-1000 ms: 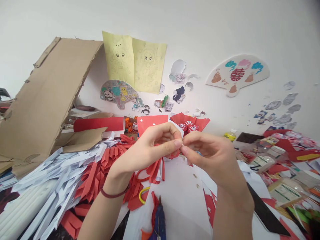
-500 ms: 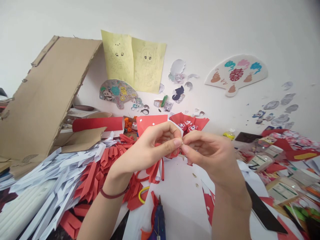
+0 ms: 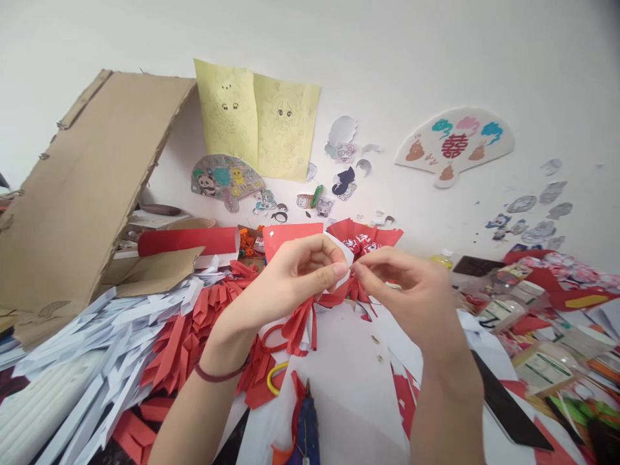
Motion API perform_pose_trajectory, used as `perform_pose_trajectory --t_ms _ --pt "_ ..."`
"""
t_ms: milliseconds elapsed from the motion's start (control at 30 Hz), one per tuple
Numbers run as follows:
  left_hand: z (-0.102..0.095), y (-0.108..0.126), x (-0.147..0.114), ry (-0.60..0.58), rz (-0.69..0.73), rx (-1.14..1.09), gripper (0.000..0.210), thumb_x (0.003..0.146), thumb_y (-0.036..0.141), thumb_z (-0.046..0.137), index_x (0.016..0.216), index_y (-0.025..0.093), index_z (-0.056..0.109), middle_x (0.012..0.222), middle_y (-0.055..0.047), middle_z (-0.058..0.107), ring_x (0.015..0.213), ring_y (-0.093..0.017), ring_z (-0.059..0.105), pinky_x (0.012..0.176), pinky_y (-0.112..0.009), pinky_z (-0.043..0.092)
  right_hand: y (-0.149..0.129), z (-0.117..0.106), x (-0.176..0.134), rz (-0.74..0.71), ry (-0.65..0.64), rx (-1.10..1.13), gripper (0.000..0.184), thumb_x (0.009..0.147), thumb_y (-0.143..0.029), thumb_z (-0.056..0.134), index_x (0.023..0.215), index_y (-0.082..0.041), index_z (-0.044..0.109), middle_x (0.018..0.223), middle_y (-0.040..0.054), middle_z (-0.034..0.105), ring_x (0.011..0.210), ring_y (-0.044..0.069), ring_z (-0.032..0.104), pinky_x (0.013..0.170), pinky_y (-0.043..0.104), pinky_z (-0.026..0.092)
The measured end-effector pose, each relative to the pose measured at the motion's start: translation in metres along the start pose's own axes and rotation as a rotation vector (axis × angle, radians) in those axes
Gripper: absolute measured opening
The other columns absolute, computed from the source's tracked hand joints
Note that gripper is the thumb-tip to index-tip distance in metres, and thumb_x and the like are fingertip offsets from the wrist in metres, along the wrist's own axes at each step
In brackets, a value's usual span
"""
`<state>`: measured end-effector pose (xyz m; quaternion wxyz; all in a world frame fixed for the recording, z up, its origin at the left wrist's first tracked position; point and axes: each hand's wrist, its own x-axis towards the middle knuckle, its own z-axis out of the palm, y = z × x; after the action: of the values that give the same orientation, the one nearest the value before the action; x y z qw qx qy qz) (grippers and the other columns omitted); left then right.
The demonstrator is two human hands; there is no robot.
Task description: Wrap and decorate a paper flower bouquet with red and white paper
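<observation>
My left hand [image 3: 307, 271] is raised over the middle of the worktop, with thumb and fingertips pinched together. Facing it from the right, my right hand [image 3: 411, 290] pinches thumb against forefinger. A small gap shows between the two sets of fingertips. Whatever they hold is too small to make out. Behind and below the hands lie cut red paper pieces [image 3: 301, 329] and a white paper sheet [image 3: 343, 381]. A dark blue glue gun [image 3: 308, 426] rests on that sheet, nozzle pointing away from me. Beside it shows a yellow ring-shaped handle [image 3: 276, 379].
Piles of folded white paper strips [image 3: 116, 349] and red folded paper [image 3: 194, 329] cover the left. A cardboard panel [image 3: 97, 174] leans there. Clear plastic boxes [image 3: 545, 368] and a dark flat slab [image 3: 508, 403] lie right. A red paper bouquet [image 3: 365, 237] stands by the wall.
My fingertips have parted slightly, the right hand shifting a little away from the left. The camera view has turned slightly to the right.
</observation>
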<state>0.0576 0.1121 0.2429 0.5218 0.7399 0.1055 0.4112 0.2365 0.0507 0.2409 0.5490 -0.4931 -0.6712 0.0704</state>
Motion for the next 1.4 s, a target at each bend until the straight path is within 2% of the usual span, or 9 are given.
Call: perform_pose_trajectory --t_ms 433,667,967,1033,1100,1200,1267,1333,1400 --pt "0.001 -0.002 0.001 0.044 0.012 0.227 0.017 0.093 0.032 0.062 0.088 0.016 0.06 0.074 0.001 0.059 0.064 -0.01 0.053 0.059 -0.023 0.043 0.0 0.002 -0.002 -0.051 -0.005 0.073 0.006 0.082 -0.022 0.069 0.076 -0.02 0.07 0.074 0.001 0.067 0.057 0.011 0.057 0.051 0.022 0.049" --pt "0.002 0.0 0.001 0.048 0.024 0.263 0.014 0.092 0.028 0.063 0.085 0.016 0.06 0.072 0.002 0.06 0.061 -0.009 0.054 0.058 -0.023 0.042 -0.004 0.0 -0.002 -0.034 -0.047 0.043 0.006 0.082 -0.021 0.068 0.076 -0.019 0.069 0.074 0.001 0.066 0.058 0.011 0.057 0.054 0.023 0.05" --pt "0.002 -0.003 0.001 0.054 0.031 0.235 0.016 0.093 0.031 0.062 0.087 0.017 0.06 0.074 0.001 0.061 0.063 -0.009 0.055 0.059 -0.023 0.043 -0.005 0.0 -0.003 -0.07 -0.012 0.018 0.007 0.082 -0.017 0.067 0.075 -0.019 0.068 0.073 0.0007 0.065 0.06 0.011 0.057 0.059 0.025 0.051" --pt "0.002 -0.002 -0.001 0.083 0.044 0.202 0.018 0.094 0.034 0.06 0.088 0.017 0.059 0.075 0.001 0.06 0.062 -0.009 0.055 0.058 -0.023 0.043 -0.004 -0.001 -0.003 -0.08 0.002 0.017 0.007 0.083 -0.017 0.067 0.076 -0.019 0.069 0.072 0.0006 0.065 0.06 0.011 0.057 0.059 0.026 0.051" --pt "0.002 0.001 -0.005 0.162 0.074 0.226 0.018 0.094 0.035 0.061 0.088 0.018 0.059 0.075 0.001 0.06 0.062 -0.01 0.055 0.057 -0.023 0.042 -0.003 -0.003 -0.002 -0.078 0.014 0.019 0.007 0.083 -0.018 0.067 0.077 -0.019 0.069 0.073 0.0008 0.066 0.061 0.012 0.058 0.06 0.026 0.051" --pt "0.003 0.011 -0.012 0.352 0.174 0.419 0.013 0.094 0.032 0.061 0.089 0.02 0.059 0.071 0.002 0.061 0.062 -0.011 0.055 0.056 -0.023 0.04 0.003 -0.004 0.001 -0.077 0.022 0.05 0.006 0.083 -0.02 0.068 0.078 -0.019 0.07 0.074 0.0009 0.067 0.063 0.012 0.058 0.06 0.025 0.05" --pt "0.004 0.019 -0.017 0.433 0.213 0.655 0.009 0.094 0.029 0.06 0.09 0.021 0.06 0.069 0.002 0.062 0.06 -0.012 0.055 0.056 -0.025 0.038 0.01 -0.005 0.004 -0.068 0.009 0.089 0.005 0.083 -0.022 0.07 0.079 -0.019 0.071 0.074 0.0009 0.067 0.061 0.011 0.057 0.057 0.025 0.048" --pt "0.007 0.026 -0.026 0.428 0.179 0.987 0.007 0.093 0.027 0.058 0.088 0.022 0.062 0.066 0.001 0.063 0.057 -0.014 0.054 0.053 -0.026 0.032 0.018 -0.004 0.008 -0.042 -0.013 0.126 0.008 0.083 -0.026 0.071 0.081 -0.018 0.072 0.074 0.0013 0.067 0.058 0.011 0.056 0.054 0.025 0.046" --pt "0.013 0.032 -0.04 0.327 0.053 1.345 0.01 0.09 0.02 0.056 0.081 0.022 0.062 0.061 0.001 0.062 0.051 -0.015 0.052 0.049 -0.028 0.022 0.027 -0.004 0.012 -0.003 -0.036 0.151 0.014 0.082 -0.031 0.073 0.082 -0.018 0.073 0.076 0.0027 0.069 0.058 0.011 0.056 0.054 0.025 0.045"
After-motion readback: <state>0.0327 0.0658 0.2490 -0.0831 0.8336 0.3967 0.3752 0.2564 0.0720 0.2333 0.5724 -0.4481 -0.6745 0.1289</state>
